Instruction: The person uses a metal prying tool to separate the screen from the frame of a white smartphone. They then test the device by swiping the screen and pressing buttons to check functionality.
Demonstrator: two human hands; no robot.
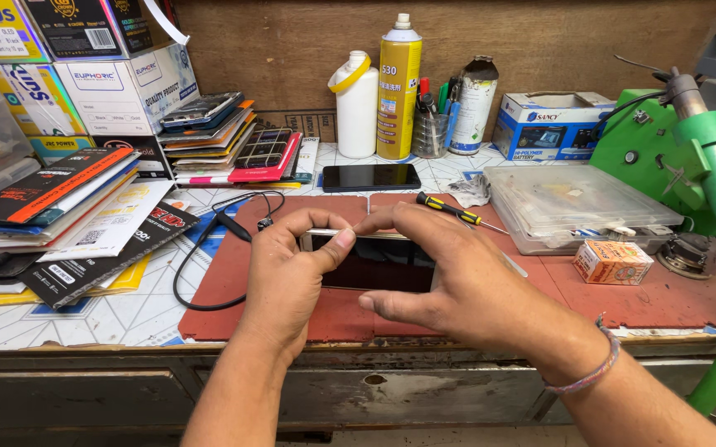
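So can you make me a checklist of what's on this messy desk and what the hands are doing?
Surface: red mat on a tiled bench top.
Job's things: dark phone lying on the mat, held at its edges.
Clutter: screwdriver, second phone, spray can, white bottle, clear box, small orange box, stacked packets.
Grips: left hand pinches the phone's top left corner; right hand spans its right side.
Cables: black cable looped at the mat's left edge.
Surroundings: wooden back wall, green machine at right, cardboard boxes at left.
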